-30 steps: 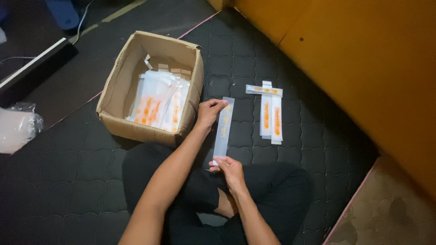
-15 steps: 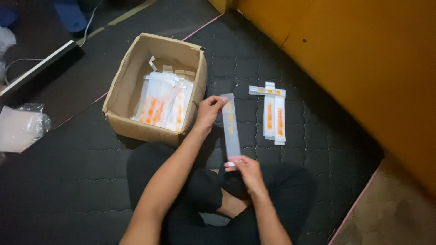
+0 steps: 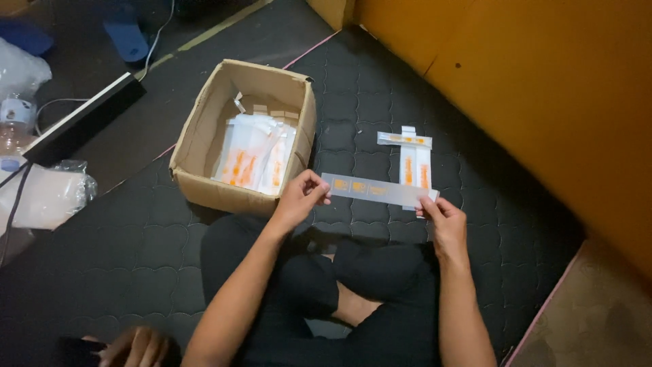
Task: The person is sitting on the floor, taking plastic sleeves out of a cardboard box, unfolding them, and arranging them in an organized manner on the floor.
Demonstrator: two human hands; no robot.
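Note:
A long, flat translucent packet with orange print is stretched sideways between my two hands, above my crossed legs. My left hand pinches its left end, close to the front corner of an open cardboard box. My right hand pinches its right end. The box holds a stack of similar white and orange packets. A few more packets lie on the dark quilted mat just beyond my right hand, one laid across the other two.
An orange wall runs along the right. A long dark bar with cables and clear plastic bags lie at the left. Another person's hand shows at the bottom left. Blue footwear sits at the top.
The packet has turned from standing lengthwise to lying sideways between my hands. My right hand has swung out to the right and my left hand has come nearer.

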